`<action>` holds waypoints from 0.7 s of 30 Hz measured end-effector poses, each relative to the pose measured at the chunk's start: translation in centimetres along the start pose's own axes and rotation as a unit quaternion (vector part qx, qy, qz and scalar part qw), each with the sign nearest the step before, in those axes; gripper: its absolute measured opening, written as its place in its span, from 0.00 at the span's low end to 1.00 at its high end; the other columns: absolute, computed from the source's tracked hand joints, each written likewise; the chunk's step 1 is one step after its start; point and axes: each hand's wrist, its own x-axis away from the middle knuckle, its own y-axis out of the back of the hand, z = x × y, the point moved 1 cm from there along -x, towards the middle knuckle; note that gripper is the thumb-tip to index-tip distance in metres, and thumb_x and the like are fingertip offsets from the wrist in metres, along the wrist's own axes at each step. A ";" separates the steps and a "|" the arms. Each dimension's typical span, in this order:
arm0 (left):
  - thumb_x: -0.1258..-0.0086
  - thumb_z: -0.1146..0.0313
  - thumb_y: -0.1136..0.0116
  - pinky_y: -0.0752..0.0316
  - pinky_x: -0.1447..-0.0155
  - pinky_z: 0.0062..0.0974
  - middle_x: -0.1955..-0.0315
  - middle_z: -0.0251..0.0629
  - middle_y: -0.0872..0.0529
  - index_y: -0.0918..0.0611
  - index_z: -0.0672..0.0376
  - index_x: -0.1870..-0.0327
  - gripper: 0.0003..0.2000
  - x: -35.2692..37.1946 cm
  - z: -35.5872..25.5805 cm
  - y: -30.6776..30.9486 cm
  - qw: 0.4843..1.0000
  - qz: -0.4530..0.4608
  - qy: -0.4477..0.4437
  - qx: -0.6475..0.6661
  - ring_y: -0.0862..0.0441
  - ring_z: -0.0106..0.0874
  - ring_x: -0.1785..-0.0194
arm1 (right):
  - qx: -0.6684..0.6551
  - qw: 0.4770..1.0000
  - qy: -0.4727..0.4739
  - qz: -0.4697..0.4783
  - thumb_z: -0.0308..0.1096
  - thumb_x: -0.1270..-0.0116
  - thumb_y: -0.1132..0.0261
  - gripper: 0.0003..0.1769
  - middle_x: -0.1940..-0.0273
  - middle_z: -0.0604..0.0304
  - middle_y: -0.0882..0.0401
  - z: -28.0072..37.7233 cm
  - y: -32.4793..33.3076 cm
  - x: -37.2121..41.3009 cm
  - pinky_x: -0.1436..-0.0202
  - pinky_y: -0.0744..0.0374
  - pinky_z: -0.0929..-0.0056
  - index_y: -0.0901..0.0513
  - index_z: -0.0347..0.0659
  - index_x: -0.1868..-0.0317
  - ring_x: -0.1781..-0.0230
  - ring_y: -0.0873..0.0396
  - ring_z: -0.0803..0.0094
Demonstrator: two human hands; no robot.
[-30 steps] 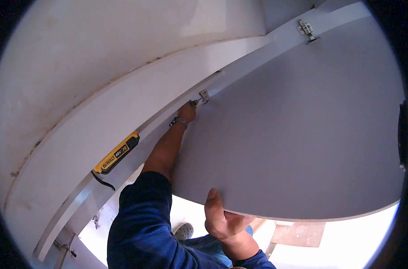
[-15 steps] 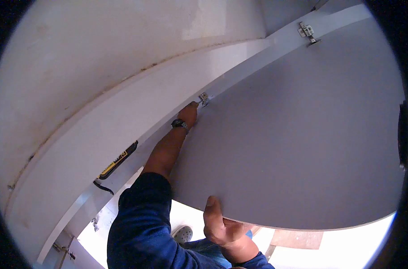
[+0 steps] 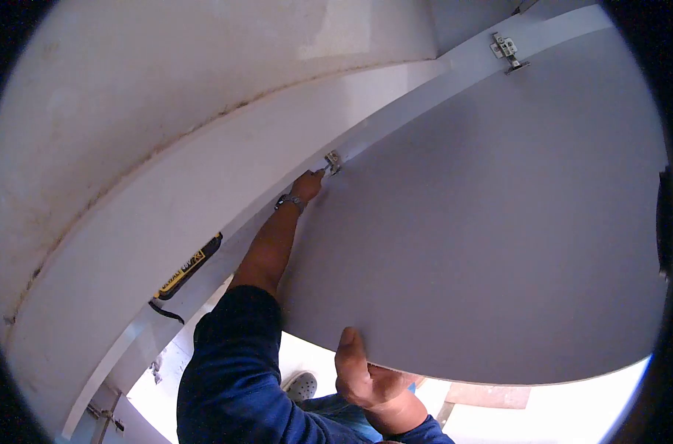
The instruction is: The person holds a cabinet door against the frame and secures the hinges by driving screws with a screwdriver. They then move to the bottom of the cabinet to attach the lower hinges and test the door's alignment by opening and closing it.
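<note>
Grey laminated board makes up the door panel, which fills the right and centre of the view and is seen from below. Its upper edge is set against the white cabinet frame. That edge, the panel's long axis here, runs from the near left up to the far right, and two metal hinges are fixed along it: the lower hinge and an upper hinge.

The left hand is raised on a long reach, a wristwatch at its wrist. Its fingertips are bunched right at the lower hinge, which lies just up and to the right of them. Whether something small is pinched there cannot be told, as the fingers are too small and turned away.

The right hand is much nearer. It is clamped on the panel's lower edge, with the thumb laid up the grey face and the fingers hidden behind the board.

A yellow and black power-tool battery is half hidden behind the frame at the left, its tool body out of sight. A shoe is seen far below, between the blue sleeves. The upper hinge is well out of either hand's reach.
</note>
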 end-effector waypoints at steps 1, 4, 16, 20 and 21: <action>0.31 0.62 0.56 0.27 0.47 0.46 0.59 0.55 0.19 0.23 0.63 0.49 0.17 0.1 -0.2 0.2 1.000 -0.019 -0.004 -0.007 0.21 0.52 0.52 | 0.006 1.000 0.012 0.006 0.25 0.48 0.38 0.17 0.55 0.47 0.26 -0.1 0.0 0.0 0.55 0.26 0.54 0.22 0.42 0.55 0.58 0.24 0.54; 0.32 0.62 0.53 0.27 0.49 0.44 0.61 0.54 0.19 0.22 0.64 0.53 0.16 0.2 -0.2 -0.3 0.985 -0.144 -0.064 -0.074 0.21 0.49 0.54 | -0.044 0.999 -0.024 -0.002 0.23 0.48 0.38 0.18 0.55 0.45 0.26 0.4 -0.4 0.4 0.55 0.26 0.54 0.23 0.41 0.54 0.58 0.24 0.54; 0.32 0.62 0.55 0.28 0.46 0.47 0.59 0.54 0.18 0.22 0.67 0.53 0.17 2.2 -3.2 2.2 0.993 0.040 0.086 0.063 0.21 0.52 0.54 | -0.025 0.999 -0.046 -0.009 0.21 0.48 0.38 0.22 0.54 0.45 0.26 0.7 -0.5 0.5 0.56 0.24 0.56 0.25 0.43 0.50 0.55 0.24 0.55; 0.33 0.62 0.52 0.26 0.51 0.46 0.63 0.53 0.19 0.23 0.64 0.56 0.14 1.4 -1.2 -0.1 0.971 -0.162 -0.093 -0.149 0.20 0.51 0.57 | -0.029 0.999 -0.044 0.006 0.21 0.49 0.38 0.23 0.54 0.47 0.27 0.6 -0.2 0.3 0.56 0.25 0.57 0.25 0.43 0.50 0.56 0.24 0.56; 0.33 0.62 0.50 0.25 0.54 0.45 0.66 0.52 0.19 0.23 0.62 0.58 0.13 0.8 -0.3 -0.7 0.952 -0.204 -0.151 -0.172 0.20 0.50 0.59 | -0.030 0.999 -0.037 0.007 0.21 0.49 0.38 0.23 0.53 0.47 0.27 0.6 -0.2 0.3 0.56 0.25 0.56 0.24 0.43 0.50 0.56 0.24 0.56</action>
